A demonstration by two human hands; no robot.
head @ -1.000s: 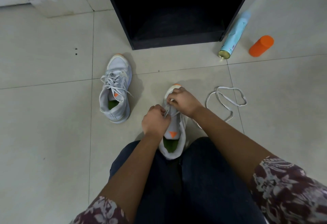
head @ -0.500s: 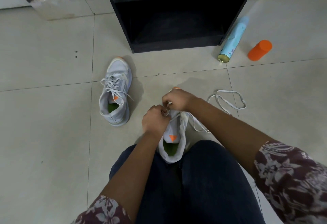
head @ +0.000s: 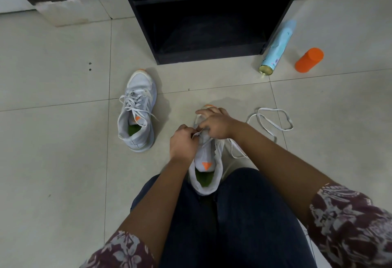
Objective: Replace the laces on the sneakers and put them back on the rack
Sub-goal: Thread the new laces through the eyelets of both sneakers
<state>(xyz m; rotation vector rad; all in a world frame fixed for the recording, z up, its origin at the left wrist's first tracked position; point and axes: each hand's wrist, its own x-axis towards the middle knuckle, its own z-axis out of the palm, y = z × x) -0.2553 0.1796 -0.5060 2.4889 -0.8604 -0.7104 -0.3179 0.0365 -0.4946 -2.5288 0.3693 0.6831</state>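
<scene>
A white sneaker with an orange tongue mark stands on the floor between my knees, toe pointing away. My left hand pinches a white lace at the sneaker's left eyelets. My right hand covers the toe half and pinches the same lace over the tongue. The lace trails off to the right of the shoe. The second sneaker, laced, stands to the left. A loose white lace lies coiled on the tiles at right. The black shoe rack stands open ahead.
A pale blue spray can lies on the floor against the rack's right side, with an orange cap beside it. Pale floor tiles stretch to the left. My dark trouser legs fill the bottom middle.
My right hand has drawn back from the toe toward the tongue, nearer my left hand. The lace now hangs out on the shoe's right side.
</scene>
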